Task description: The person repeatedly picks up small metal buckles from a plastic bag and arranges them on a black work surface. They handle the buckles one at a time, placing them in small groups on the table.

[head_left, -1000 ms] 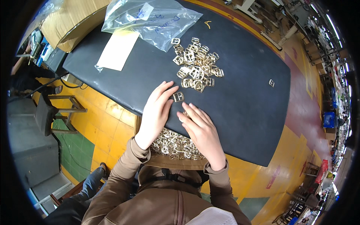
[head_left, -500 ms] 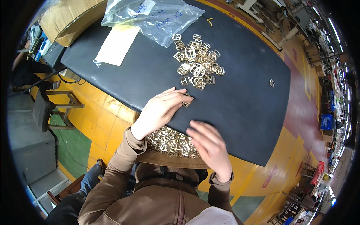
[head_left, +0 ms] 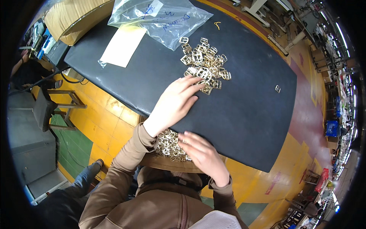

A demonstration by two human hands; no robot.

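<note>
Over a dark tabletop (head_left: 248, 114), the left hand (head_left: 176, 100) reached to the near side of a pile of gold-toned buckles (head_left: 209, 63), its thumb parted from its fingers. Well apart from it, the right hand (head_left: 204, 154) stretched its fingers above loose buckles (head_left: 167, 143) in a brown-rimmed container (head_left: 171, 163) by the table's near edge (whether it gripped any could not be told). Beyond the pile lay a small yellow piece (head_left: 217, 25); leftward, a clear bag (head_left: 175, 23) overlapped a cream card (head_left: 124, 46). One lone buckle (head_left: 278, 89) lay far right.
</note>
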